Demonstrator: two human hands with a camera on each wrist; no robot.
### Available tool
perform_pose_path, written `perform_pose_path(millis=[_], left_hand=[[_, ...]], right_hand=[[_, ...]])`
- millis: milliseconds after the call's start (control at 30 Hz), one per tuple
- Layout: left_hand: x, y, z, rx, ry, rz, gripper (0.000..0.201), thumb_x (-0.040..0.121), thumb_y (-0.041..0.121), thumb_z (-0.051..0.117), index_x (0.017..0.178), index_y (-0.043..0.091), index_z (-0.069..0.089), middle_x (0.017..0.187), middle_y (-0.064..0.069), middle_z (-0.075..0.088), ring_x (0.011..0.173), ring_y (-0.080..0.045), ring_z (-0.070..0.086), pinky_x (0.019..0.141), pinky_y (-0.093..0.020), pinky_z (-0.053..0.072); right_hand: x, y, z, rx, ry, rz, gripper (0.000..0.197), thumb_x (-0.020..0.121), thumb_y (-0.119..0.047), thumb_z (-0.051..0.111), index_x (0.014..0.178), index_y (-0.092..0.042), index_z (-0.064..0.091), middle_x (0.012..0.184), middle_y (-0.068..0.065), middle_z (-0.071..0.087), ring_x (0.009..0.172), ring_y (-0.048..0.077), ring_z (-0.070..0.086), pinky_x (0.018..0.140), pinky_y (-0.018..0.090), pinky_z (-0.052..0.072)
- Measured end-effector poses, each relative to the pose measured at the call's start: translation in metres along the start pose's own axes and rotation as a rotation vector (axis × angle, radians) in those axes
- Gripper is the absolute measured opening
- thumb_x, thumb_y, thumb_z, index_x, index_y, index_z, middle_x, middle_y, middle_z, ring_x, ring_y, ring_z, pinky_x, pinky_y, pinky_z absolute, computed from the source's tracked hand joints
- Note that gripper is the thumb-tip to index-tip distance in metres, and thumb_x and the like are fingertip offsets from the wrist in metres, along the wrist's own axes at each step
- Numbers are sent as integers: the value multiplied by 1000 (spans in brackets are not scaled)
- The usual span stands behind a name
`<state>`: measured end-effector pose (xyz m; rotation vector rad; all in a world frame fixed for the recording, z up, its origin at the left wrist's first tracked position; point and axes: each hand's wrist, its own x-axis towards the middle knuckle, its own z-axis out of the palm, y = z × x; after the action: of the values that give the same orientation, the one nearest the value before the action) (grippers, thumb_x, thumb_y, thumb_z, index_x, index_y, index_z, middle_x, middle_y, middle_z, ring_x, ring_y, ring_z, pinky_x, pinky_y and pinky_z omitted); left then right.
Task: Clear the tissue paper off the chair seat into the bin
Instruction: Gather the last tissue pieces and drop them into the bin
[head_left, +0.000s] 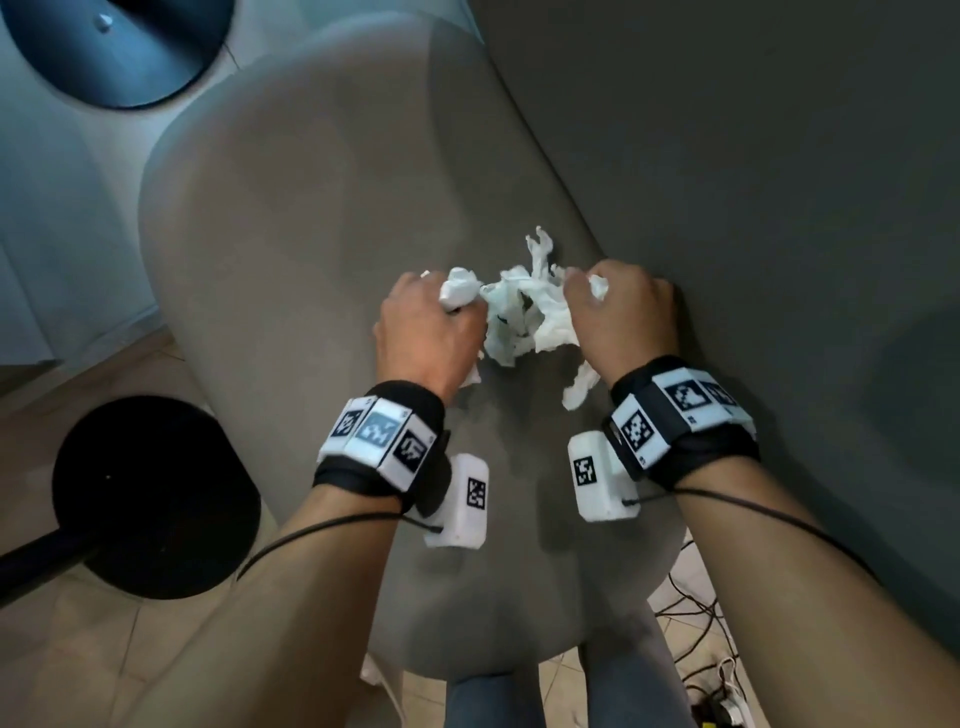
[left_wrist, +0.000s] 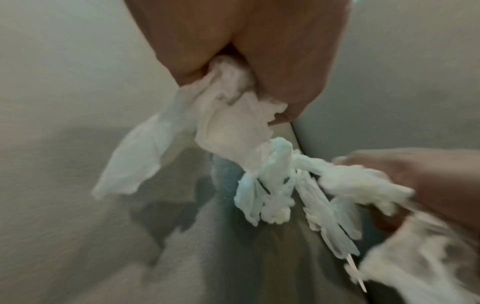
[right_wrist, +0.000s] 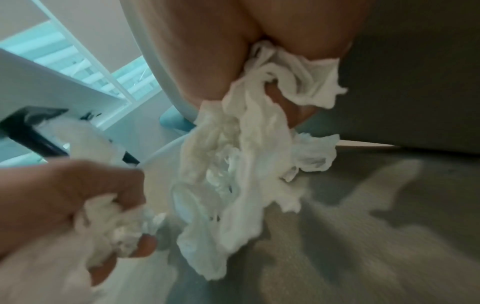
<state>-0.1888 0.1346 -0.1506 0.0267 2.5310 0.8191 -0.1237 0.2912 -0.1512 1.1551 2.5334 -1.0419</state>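
Crumpled white tissue paper (head_left: 524, 312) hangs in a torn, stringy bunch just above the grey chair seat (head_left: 291, 249). My left hand (head_left: 431, 327) grips one wad of it (left_wrist: 228, 115), fingers curled tight round the paper. My right hand (head_left: 618, 317) grips the other side (right_wrist: 272, 107), with loose strips trailing down from the fist. The two hands are close together, joined by the tangle of tissue between them. In the left wrist view a thin pale stick (left_wrist: 357, 275) pokes out of the tissue's lower end.
The chair's dark backrest (head_left: 753, 182) rises right beside my right hand. A black round bin (head_left: 156, 493) stands on the floor at the left of the seat. A blue round base (head_left: 119, 47) is at top left. Cables (head_left: 696, 623) lie on the floor at right.
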Motion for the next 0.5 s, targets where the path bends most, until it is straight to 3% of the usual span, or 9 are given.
perform_pose_path(millis=[100,200,300,400,500], left_hand=[[-6,-14,-7,-46,25,9,7,86,21,57,80,16,57,89,-4,62,82,-25,61,73,-34,50],[-11,-16,-5,-53,-31,24,9,90,18,54,99,15,53,89,-4,65,81,-28,62,69,-36,50],[-18,-13,2,-8,-105,88,29,89,22,56,116,26,44,90,-3,68,79,-27,65,72,-43,56],[-22,-13,13,110,-178,100,53,89,30,60,134,38,34,105,-3,69,90,-28,65,81,-44,55],[-20,-17,21,154,-169,111,29,92,27,57,121,24,54,103,-6,68,93,-33,64,80,-45,54]], right_hand=[[-17,3,-9,74,56,6,36,89,-39,57,66,-11,54,58,-3,54,55,20,50,52,29,33],[-32,11,-14,133,95,-11,28,83,-27,62,68,-5,55,66,7,59,62,26,54,57,33,42],[-40,18,-17,211,90,27,14,77,-9,59,68,-8,50,67,5,56,62,24,50,58,31,42],[-44,20,-21,255,94,69,15,77,1,51,74,-13,49,66,-4,52,60,16,48,56,27,42],[-44,21,-19,284,44,94,25,78,3,49,86,-21,52,76,-11,55,65,9,53,55,18,42]])
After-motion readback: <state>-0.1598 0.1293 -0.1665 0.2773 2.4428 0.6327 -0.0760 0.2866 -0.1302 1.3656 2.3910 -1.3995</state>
